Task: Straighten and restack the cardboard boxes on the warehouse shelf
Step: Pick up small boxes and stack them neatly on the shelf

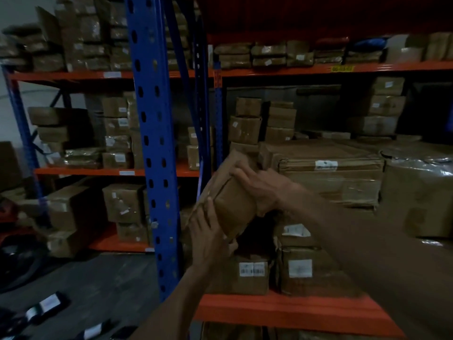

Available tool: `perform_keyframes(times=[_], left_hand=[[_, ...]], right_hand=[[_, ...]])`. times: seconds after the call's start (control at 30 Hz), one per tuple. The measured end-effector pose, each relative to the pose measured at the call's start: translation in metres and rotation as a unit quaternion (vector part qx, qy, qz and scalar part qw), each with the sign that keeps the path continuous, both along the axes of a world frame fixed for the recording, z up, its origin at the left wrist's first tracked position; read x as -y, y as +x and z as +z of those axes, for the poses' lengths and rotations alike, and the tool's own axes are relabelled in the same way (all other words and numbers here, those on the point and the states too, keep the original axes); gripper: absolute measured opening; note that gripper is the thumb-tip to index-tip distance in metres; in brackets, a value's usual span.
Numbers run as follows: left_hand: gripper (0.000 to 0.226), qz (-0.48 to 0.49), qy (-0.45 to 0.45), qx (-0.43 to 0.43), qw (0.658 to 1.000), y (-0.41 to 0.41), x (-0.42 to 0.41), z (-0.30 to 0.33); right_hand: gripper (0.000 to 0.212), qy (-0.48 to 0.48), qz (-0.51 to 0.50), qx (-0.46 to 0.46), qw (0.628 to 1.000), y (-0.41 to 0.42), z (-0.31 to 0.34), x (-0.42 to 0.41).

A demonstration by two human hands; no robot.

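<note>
Both hands hold one box (232, 202) tilted, in the air above the lower boxes (247, 273) at the left end of the shelf (282, 307). Left hand (208, 231) fingers grip its near end, right hand (259, 190) fingers wrap its top. This looks like the restacking step; next it needs levelling and setting squarely on the stack

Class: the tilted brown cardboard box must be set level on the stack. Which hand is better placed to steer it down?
Probably the right hand: it grips the tilted brown cardboard box's raised far end. The left hand props the low near end.
</note>
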State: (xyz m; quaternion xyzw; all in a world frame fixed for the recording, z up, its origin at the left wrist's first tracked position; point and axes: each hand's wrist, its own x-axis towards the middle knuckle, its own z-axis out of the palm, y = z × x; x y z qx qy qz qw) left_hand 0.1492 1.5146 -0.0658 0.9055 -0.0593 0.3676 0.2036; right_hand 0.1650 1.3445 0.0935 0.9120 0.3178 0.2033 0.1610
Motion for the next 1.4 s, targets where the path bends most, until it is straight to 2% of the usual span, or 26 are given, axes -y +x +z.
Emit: perform_keyframes(times=[0.1, 0.2, 0.27, 0.43, 0.57, 0.63, 0.7, 0.77, 0.83, 0.9, 1.0, 1.1, 1.2, 1.3, 1.4], left_hand=[[0.142, -0.007, 0.138, -0.006, 0.990, 0.008, -0.010, 0.021], [0.137, 0.016, 0.191, -0.003, 0.982, 0.008, -0.014, 0.026], [0.142, 0.021, 0.224, -0.002, 0.974, 0.011, -0.013, 0.019], [0.148, 0.004, 0.239, 0.019, 0.971, 0.017, -0.016, 0.018], [0.144, -0.028, 0.243, 0.018, 0.970, 0.035, -0.023, 0.018], [0.143, -0.017, 0.240, -0.011, 0.971, 0.042, -0.022, 0.027], [0.144, -0.010, 0.236, -0.087, 0.968, 0.045, -0.025, 0.037], [0.142, -0.010, 0.311, -0.127, 0.942, 0.041, -0.035, 0.043], [0.133, -0.034, 0.426, -0.127, 0.895, 0.035, -0.043, 0.034], [0.128, -0.024, 0.445, -0.118, 0.888, 0.027, -0.044, 0.012], [0.132, -0.020, 0.407, -0.138, 0.903, 0.026, -0.029, 0.009], [0.138, -0.026, 0.389, -0.094, 0.916, 0.029, -0.009, 0.014], [0.139, -0.028, 0.376, -0.075, 0.923, 0.025, 0.000, -0.009], [0.138, -0.025, 0.399, -0.067, 0.914, 0.027, -0.008, -0.017], [0.137, -0.064, 0.407, -0.070, 0.908, 0.028, -0.016, -0.009]], right_hand=[[0.123, 0.079, -0.022, 0.012, 0.997, 0.003, -0.022, 0.019], [0.125, 0.111, -0.028, 0.018, 0.993, 0.009, -0.036, 0.021], [0.125, 0.118, -0.036, 0.034, 0.992, 0.010, -0.048, 0.022], [0.122, 0.140, -0.040, 0.062, 0.987, 0.004, -0.057, 0.021], [0.124, 0.147, -0.014, 0.034, 0.988, 0.020, -0.060, 0.028], [0.121, 0.147, -0.050, 0.034, 0.987, 0.029, -0.053, 0.021], [0.117, 0.161, -0.101, 0.023, 0.981, 0.028, -0.057, 0.006], [0.116, 0.208, -0.128, -0.029, 0.969, 0.021, -0.094, -0.006], [0.112, 0.309, -0.153, -0.105, 0.933, 0.004, -0.149, -0.013], [0.111, 0.352, -0.180, -0.120, 0.911, -0.004, -0.180, -0.013], [0.111, 0.250, -0.222, -0.070, 0.940, 0.005, -0.169, -0.009], [0.112, 0.173, -0.257, -0.029, 0.950, 0.009, -0.145, 0.004], [0.099, 0.094, -0.261, -0.007, 0.961, 0.003, -0.146, 0.011], [0.091, 0.057, -0.255, 0.015, 0.965, -0.001, -0.155, 0.010], [0.092, 0.056, -0.265, 0.018, 0.962, -0.005, -0.154, 0.008]])
